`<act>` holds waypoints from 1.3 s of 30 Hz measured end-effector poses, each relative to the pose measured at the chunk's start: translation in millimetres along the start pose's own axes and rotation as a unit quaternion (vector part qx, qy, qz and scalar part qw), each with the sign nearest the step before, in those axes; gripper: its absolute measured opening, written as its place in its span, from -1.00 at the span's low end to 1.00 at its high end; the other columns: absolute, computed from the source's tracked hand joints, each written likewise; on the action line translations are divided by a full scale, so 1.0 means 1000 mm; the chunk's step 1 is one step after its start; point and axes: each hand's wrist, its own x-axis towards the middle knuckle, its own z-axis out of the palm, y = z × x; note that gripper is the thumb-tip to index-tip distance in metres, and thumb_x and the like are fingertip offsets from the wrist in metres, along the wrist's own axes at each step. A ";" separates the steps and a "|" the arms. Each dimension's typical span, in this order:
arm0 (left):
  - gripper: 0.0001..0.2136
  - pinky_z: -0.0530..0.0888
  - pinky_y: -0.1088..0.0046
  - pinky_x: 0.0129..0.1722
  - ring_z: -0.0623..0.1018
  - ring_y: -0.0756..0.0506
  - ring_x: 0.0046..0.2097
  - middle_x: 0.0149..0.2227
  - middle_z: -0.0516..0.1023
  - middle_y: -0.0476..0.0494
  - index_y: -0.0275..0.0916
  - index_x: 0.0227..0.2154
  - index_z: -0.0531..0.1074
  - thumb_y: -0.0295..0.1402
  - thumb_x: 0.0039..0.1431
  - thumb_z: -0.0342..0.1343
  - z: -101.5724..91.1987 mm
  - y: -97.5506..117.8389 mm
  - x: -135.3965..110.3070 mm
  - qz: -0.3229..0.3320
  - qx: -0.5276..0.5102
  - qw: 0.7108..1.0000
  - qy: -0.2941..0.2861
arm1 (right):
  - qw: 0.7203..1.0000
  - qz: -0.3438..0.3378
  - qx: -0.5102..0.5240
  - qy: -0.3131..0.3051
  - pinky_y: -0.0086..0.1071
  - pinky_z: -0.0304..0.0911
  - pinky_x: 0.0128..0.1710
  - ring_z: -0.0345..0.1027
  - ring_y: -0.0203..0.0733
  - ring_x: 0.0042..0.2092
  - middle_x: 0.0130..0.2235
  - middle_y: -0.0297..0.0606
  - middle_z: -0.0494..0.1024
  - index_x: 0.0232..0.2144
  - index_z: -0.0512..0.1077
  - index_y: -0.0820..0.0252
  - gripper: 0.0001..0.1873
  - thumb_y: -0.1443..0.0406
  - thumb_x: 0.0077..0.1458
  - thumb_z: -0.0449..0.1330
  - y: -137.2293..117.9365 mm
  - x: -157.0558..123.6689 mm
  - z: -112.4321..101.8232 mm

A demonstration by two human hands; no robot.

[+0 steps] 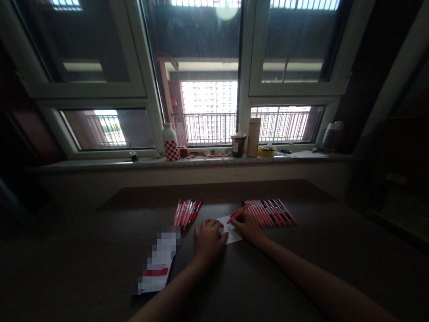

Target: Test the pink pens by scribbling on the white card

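Observation:
My right hand (248, 227) grips a pink-red pen (238, 213), its tip down at a small white sheet of paper (233, 235). Fingers spread, my left hand (210, 238) lies over the sheet's left edge and presses it against the dark table. Just beyond my right hand is a row of pens (273, 212), pink, red and black, side by side. A smaller group of pink and red pens (187, 212) lies beyond my left hand.
A flat case or box (156, 264), partly blurred out, lies left of my left forearm. Along the windowsill (208, 162) stand a white bottle with red checks (170, 142), a drink cup (238, 146), a tan tumbler (254, 137) and a yellow roll (266, 152).

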 end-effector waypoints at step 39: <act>-0.75 -0.01 -0.13 0.16 0.30 -0.23 0.08 -0.02 0.47 -0.09 -0.06 -0.16 0.44 -0.21 0.11 0.01 -0.002 0.006 -0.002 -0.004 0.028 1.000 -0.011 | 0.999 -0.003 -0.047 0.019 -0.33 0.26 -0.17 0.40 -0.15 -0.22 -0.32 -0.21 0.53 -0.49 0.49 0.22 -0.94 0.36 -0.06 0.20 0.004 0.000 0.003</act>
